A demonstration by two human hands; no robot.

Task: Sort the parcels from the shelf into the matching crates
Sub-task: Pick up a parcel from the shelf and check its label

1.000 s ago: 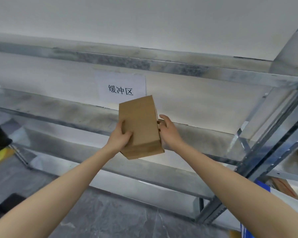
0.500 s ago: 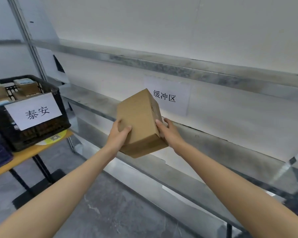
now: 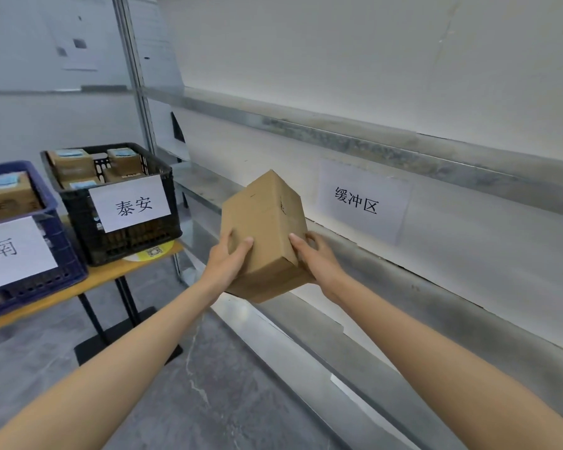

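A plain brown cardboard parcel (image 3: 264, 228) hangs in the air in front of the metal shelf (image 3: 436, 306), tilted with one corner up. My left hand (image 3: 229, 261) grips its left side, thumb on the top face. My right hand (image 3: 316, 256) grips its right side. To the left, a black crate (image 3: 88, 219) with a white sign holds several labelled parcels. A blue crate (image 3: 62, 251) with another white sign stands at the far left, also with a parcel inside.
Both crates sit on a yellow-topped table (image 3: 111, 277) with black legs. A white paper sign (image 3: 361, 201) is stuck on the shelf's back panel. A shelf upright (image 3: 134, 79) rises behind the black crate. Grey floor lies below.
The view has swung left, bringing the black and blue crates into sight. The parcel stays held in both hands and has travelled left along the shelf.
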